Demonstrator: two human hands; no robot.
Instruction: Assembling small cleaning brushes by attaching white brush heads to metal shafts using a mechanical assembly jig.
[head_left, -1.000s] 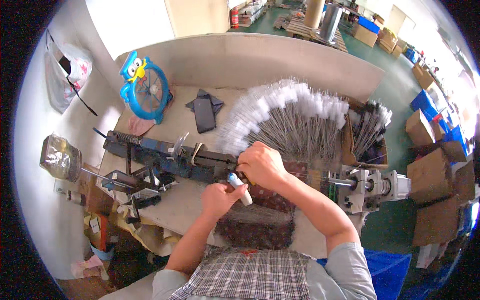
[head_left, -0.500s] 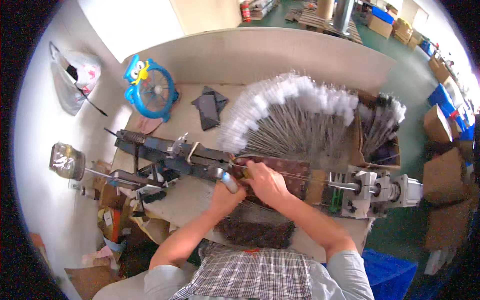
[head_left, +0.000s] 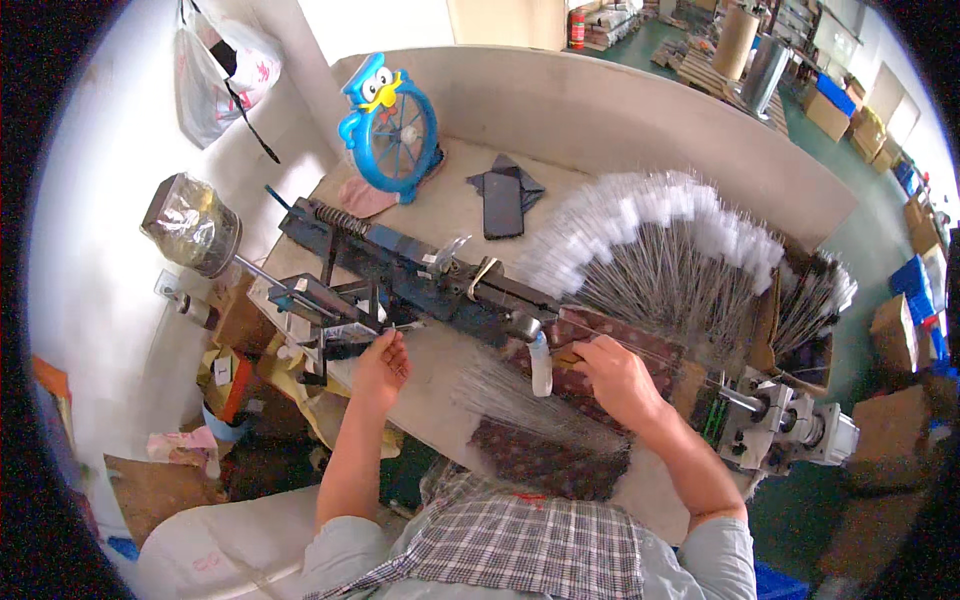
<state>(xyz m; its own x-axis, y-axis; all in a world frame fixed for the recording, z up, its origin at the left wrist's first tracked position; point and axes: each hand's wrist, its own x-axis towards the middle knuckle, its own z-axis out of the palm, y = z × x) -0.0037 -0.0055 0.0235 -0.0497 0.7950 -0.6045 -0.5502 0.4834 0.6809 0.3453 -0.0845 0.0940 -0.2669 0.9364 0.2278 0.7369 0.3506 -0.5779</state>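
Left hand (head_left: pixel 380 362) closed, pinching the blue metal winding machine's (head_left: pixel 400 275) lever | right hand (head_left: pixel 612 375) gripping thin wire (head_left: pixel 640 350) near white-tipped brush (head_left: pixel 540 365) on tabletop (head_left: pixel 440 215) | advice: hold wire taut, aligned.

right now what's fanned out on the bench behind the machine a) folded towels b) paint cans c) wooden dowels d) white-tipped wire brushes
d: a fan of thin wire brushes with white tips spreads behind the blue machine, past the right hand.
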